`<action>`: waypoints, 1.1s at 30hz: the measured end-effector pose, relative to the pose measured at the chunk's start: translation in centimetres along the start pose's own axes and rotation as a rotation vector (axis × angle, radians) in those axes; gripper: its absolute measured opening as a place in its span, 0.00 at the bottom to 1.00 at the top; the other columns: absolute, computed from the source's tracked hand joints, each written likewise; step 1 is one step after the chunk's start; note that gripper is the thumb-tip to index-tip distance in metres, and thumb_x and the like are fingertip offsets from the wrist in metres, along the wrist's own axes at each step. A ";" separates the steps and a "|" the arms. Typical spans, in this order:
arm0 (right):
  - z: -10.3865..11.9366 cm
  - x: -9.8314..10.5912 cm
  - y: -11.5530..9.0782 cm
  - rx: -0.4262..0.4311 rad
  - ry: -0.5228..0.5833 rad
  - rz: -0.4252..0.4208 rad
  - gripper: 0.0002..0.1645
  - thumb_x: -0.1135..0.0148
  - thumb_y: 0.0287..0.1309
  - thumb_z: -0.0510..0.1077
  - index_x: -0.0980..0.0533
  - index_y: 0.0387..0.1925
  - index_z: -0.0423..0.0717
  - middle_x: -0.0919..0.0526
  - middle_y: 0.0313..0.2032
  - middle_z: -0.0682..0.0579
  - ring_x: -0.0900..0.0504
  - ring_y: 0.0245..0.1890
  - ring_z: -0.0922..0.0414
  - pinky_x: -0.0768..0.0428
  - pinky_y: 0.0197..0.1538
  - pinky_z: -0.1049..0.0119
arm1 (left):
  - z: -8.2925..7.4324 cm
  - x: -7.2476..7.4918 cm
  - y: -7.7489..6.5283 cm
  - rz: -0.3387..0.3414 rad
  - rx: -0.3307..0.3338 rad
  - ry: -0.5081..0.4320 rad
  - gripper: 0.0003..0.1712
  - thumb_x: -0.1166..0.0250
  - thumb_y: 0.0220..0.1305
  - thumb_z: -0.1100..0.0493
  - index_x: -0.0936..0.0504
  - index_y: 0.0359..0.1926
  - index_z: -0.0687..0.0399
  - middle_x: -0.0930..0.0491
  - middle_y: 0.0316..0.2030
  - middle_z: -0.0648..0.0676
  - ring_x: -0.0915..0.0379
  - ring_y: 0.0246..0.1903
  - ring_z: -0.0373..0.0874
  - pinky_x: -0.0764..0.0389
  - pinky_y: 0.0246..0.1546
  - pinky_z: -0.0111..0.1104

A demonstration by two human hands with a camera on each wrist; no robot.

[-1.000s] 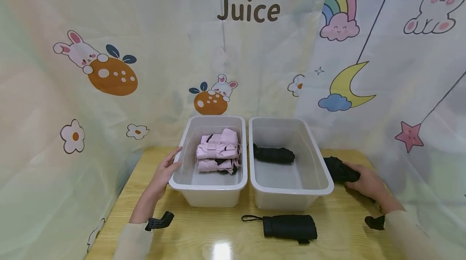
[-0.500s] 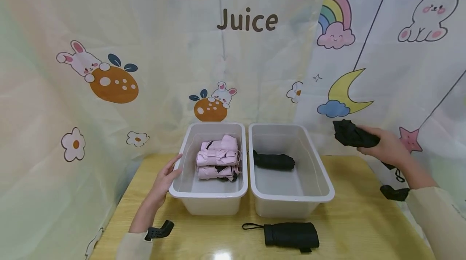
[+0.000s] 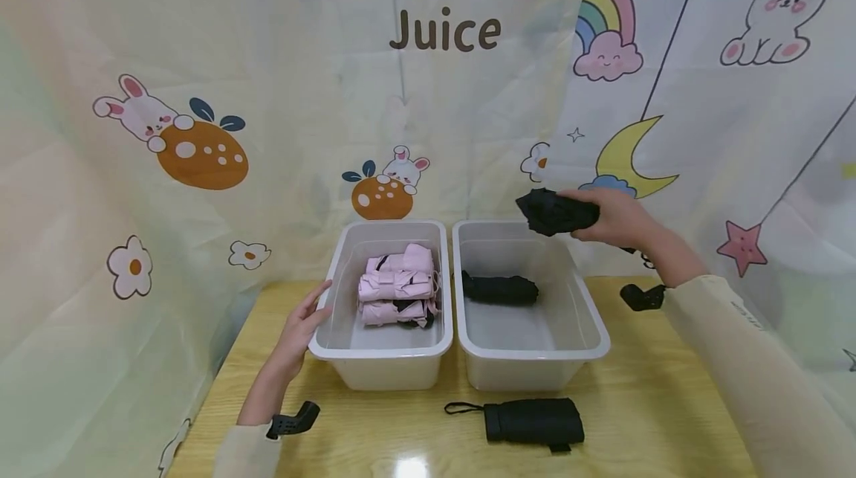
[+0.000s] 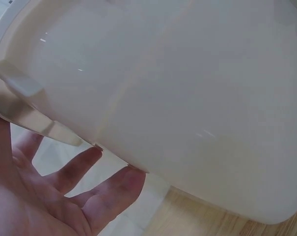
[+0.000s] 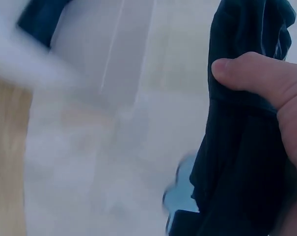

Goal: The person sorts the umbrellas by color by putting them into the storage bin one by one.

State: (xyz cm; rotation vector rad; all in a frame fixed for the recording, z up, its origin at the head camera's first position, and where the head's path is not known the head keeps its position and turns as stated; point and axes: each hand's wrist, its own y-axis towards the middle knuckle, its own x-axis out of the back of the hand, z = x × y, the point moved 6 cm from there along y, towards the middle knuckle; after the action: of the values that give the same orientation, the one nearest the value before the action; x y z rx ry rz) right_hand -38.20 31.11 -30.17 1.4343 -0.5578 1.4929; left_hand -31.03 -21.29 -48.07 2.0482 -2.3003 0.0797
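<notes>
My right hand (image 3: 620, 219) grips a folded black umbrella (image 3: 553, 212), raised above the far right part of the right-hand bin (image 3: 535, 353). In the right wrist view the thumb lies across the umbrella's (image 5: 236, 128) dark fabric. My left hand (image 3: 299, 331) rests against the outer left side of the left-hand bin (image 3: 381, 353). Seen from the left wrist, the fingertips touch the bin's wall (image 4: 187, 108) with fingers extended. Three folded pink umbrellas (image 3: 396, 286) lie stacked in the left-hand bin. Another black umbrella (image 3: 501, 290) lies inside the right-hand bin.
A further folded black umbrella (image 3: 533, 421) with a wrist loop lies on the wooden table (image 3: 354, 433), in front of the right-hand bin. The two bins stand side by side. Behind them hangs a printed curtain (image 3: 294, 91).
My right hand has lifted the black umbrella from the table right of the bins, then carried it left to above the right-hand bin. The left hand has stayed at its bin.
</notes>
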 end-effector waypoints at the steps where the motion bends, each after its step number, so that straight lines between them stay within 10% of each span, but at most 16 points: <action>1: 0.7 -0.4 0.6 0.011 0.016 0.005 0.45 0.22 0.42 0.41 0.28 0.65 0.50 0.22 0.55 0.42 0.25 0.52 0.43 0.26 0.48 0.44 | 0.0 0.0 0.0 -0.001 -0.001 -0.001 0.32 0.47 0.74 0.55 0.44 0.75 0.46 0.46 0.72 0.62 0.43 0.65 0.62 0.31 0.55 0.53; 14: 5.1 -6.5 4.7 0.070 0.232 0.174 0.42 0.21 0.40 0.37 0.24 0.61 0.51 0.22 0.56 0.47 0.24 0.52 0.47 0.26 0.52 0.48 | 0.1 0.0 0.4 0.003 -0.022 0.007 0.33 0.46 0.74 0.55 0.44 0.75 0.46 0.44 0.70 0.64 0.40 0.62 0.62 0.25 0.50 0.45; 33: 4.7 -14.4 4.9 -0.048 0.317 0.428 0.45 0.21 0.41 0.41 0.27 0.65 0.55 0.28 0.64 0.49 0.34 0.65 0.45 0.29 0.58 0.48 | 0.1 0.0 0.3 0.004 -0.015 -0.006 0.33 0.47 0.74 0.56 0.45 0.75 0.48 0.43 0.70 0.65 0.38 0.60 0.64 0.23 0.45 0.41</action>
State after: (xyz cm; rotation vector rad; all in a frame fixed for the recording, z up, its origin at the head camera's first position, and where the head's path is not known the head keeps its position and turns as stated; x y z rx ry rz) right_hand -42.19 20.45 -41.29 1.0499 -0.7248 1.9836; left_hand -31.29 -21.30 -48.16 2.0401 -2.3019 0.0564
